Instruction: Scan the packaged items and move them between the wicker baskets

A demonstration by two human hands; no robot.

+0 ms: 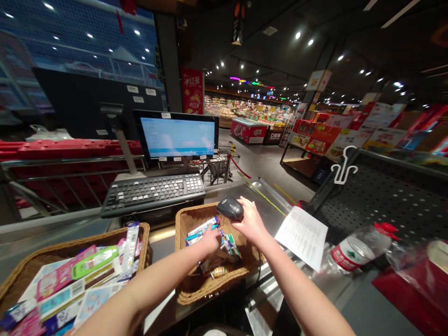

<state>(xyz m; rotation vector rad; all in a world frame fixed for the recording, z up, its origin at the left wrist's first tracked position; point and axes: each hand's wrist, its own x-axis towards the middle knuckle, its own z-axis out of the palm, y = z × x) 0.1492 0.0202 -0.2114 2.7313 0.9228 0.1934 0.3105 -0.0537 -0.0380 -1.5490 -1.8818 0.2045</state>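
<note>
Basket (206, 292) w/ pkgs (200, 233), L hand (211, 240) inside

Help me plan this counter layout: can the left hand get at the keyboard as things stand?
Probably yes: the left hand is among packets in a wicker basket; once it lifts out, nothing visible seems to block its way to the keyboard.
</note>
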